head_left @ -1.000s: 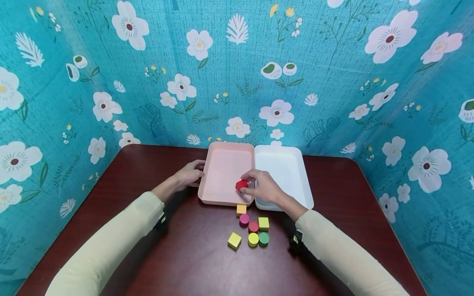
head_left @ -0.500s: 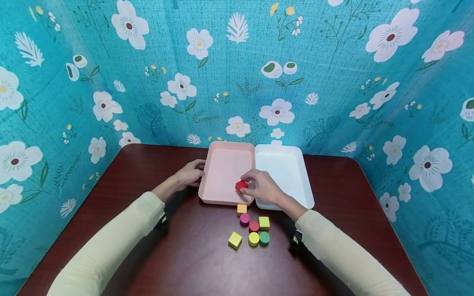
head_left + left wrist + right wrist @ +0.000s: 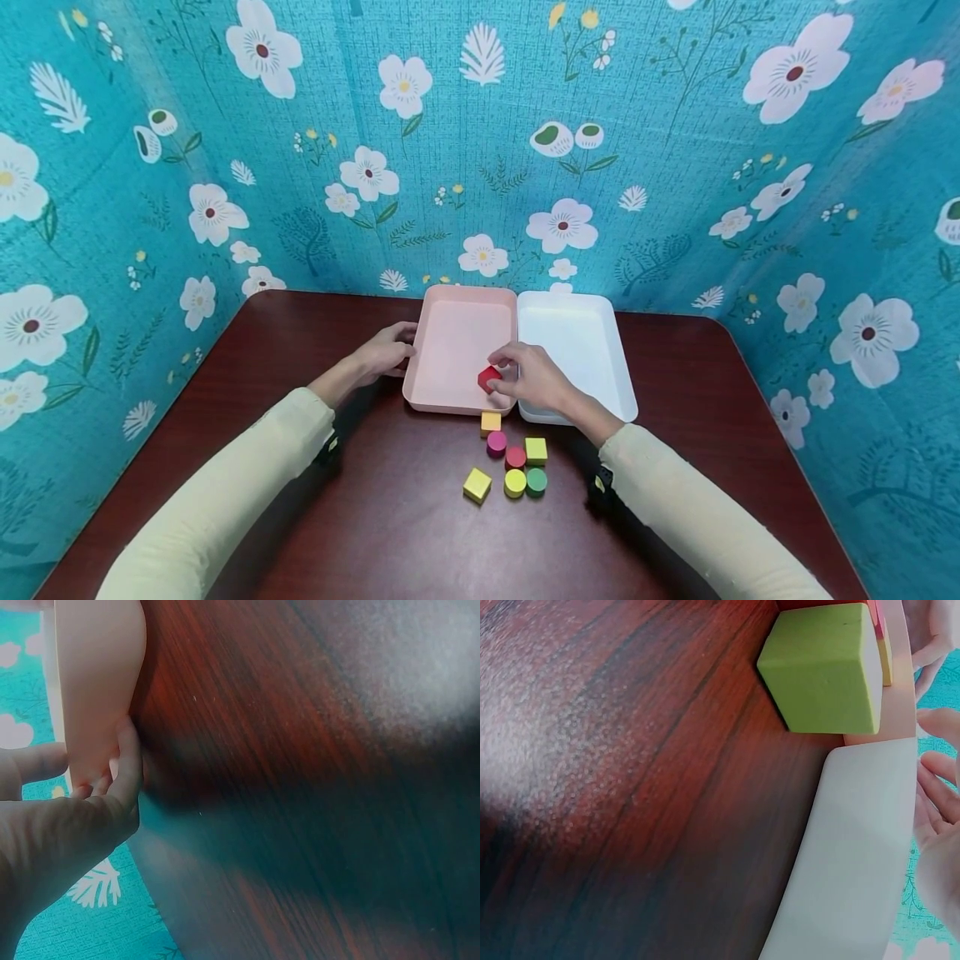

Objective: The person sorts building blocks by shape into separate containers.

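Over the five-o'clock corner of the pink tray [image 3: 457, 342], the right hand [image 3: 531, 377] pinches a red block [image 3: 489, 380] between thumb and fingers; whether the block also rests on the tray floor cannot be told. It looks rigid, light and hard to damage, probably painted wood; its smooth paint might slip a little, so a thumb and fingertips set on opposite flat faces seems the surest hold. At the tray's nine o'clock, the left hand [image 3: 387, 350] grips the side wall, thumb at the rim and fingers along the outside, as the left wrist view shows. That tray looks like thin, fairly stiff plastic, light enough to slide if nudged, and its upright wall gives a good grip. Just beside it at three o'clock is the white tray [image 3: 573, 342], with the right wrist passing above it. From the red block, an orange block [image 3: 491, 423] lies at six o'clock, outside the near wall, with a magenta cylinder [image 3: 497, 443] just below. At four o'clock from that is a red cylinder [image 3: 515, 457], with a yellow-green cube [image 3: 536, 451] at its three o'clock and a yellow cylinder [image 3: 515, 483] at its six. A green cylinder [image 3: 536, 482] sits at the yellow one's three o'clock; a yellow cube [image 3: 477, 486] lies apart at its nine, on the dark table [image 3: 360, 517].
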{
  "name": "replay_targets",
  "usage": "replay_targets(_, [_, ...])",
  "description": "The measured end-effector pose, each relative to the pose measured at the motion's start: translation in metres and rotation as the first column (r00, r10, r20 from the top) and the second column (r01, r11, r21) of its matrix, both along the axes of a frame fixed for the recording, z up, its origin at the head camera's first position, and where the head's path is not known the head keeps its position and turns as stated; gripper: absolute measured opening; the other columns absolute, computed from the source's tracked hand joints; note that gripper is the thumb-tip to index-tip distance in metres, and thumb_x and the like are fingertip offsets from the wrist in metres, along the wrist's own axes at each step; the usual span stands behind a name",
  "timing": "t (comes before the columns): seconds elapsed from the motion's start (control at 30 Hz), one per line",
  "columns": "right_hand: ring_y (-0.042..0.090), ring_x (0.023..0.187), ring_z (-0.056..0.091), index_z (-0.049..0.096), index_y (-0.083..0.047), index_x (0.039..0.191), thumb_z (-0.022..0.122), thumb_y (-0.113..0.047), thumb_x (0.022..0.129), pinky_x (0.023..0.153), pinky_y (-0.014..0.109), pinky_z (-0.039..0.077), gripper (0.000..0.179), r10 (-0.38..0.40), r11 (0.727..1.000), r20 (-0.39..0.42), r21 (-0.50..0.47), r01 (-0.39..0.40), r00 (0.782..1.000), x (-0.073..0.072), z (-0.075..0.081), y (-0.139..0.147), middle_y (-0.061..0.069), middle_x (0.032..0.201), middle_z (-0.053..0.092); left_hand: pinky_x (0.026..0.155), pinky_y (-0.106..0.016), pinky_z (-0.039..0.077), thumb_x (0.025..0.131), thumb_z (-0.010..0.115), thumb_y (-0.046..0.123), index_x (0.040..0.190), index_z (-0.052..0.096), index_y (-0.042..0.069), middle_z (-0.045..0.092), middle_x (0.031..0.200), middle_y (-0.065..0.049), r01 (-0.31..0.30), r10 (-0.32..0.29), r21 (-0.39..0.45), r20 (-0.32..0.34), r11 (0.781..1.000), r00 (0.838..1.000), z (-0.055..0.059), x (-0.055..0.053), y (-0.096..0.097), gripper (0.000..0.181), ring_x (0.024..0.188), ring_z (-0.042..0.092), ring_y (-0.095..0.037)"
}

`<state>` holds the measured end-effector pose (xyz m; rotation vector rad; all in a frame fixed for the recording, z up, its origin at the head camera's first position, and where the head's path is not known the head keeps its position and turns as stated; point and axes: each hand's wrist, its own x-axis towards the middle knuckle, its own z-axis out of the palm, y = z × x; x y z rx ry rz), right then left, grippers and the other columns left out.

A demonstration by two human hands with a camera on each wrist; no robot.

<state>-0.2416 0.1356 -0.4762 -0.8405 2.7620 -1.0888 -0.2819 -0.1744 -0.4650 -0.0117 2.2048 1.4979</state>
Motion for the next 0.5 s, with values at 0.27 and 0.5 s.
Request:
replay_targets(0.27, [0.026,0.105,0.071,0.074,-0.002,0.123,0.087,-0.018,0.090,0.091,0.038,0.061,0.039,0.006,1.000,-0.002,-0.021,-0.006,1.000,0.0007,0.0012,0.0014,0.009,0.117,0.072,0.106,-0.058,0.053,0.107,0.047,0.008,0.166,0.029,0.009,0.043,0.158,-0.018,0.001,-0.001,-0.001,-0.002,1.000,1.000,-0.0015,-0.0006,0.0007,0.061,0.132,0.056,-0.036])
replay_targets(0.5, [0.026,0.106,0.070,0.073,-0.001,0.123,0.086,-0.018,0.090,0.095,0.041,0.060,0.039,0.052,0.998,-0.034,-0.035,-0.054,0.998,0.0034,0.0043,0.0016,0.010,0.116,0.071,0.105,-0.058,0.053,0.107,0.047,0.009,0.165,0.030,0.009,0.043,0.158,-0.018,0.001,-0.001,-0.002,-0.007,1.000,1.000,-0.0020,-0.0001,0.0001,0.061,0.131,0.056,-0.036])
